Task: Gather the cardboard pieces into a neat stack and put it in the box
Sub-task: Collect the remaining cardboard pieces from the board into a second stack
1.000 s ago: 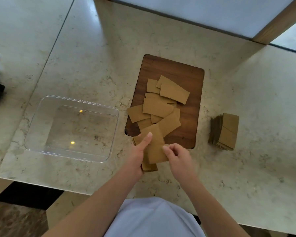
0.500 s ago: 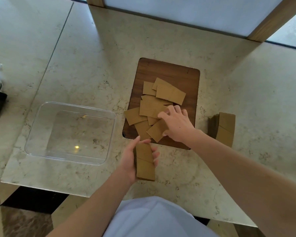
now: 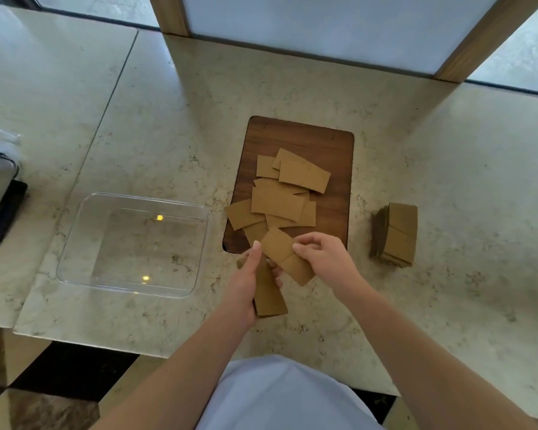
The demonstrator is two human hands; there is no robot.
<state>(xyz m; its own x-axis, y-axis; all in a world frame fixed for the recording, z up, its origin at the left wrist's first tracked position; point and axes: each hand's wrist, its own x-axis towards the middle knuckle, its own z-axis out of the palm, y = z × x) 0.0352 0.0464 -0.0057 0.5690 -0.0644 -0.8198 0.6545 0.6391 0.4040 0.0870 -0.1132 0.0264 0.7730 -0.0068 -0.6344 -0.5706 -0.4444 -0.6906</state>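
Roughly a third in, by my read — the left hand (image 3: 249, 282) grips a small stack (image 3: 269, 294) of cardboard pieces just off the near edge of the wooden board (image 3: 330, 147), and the right hand (image 3: 325, 259) pinches one more piece (image 3: 288, 259) by its edge, held tilted over the top of that stack, not yet squared up with it. About eight or nine loose pieces (image 3: 278, 203) lie overlapping on the board, one poking over its left edge. The clear plastic box (image 3: 75, 268) sits to the left of the board with nothing in it, so the drop-off step is untouched. A separate tidy pile (image 3: 396, 234) of the same cardboard sits well off to the right; can't tell if it belongs to this batch. Left to do: collect the rest, align the edges, carry the lot into the box. Surface is a pale marble-look counter (image 3: 168, 119) with a seam running down the left side — wood-framed panels behind it, dark and light floor tiles below the near edge, and a dark object (image 3: 2, 215) at the far left.
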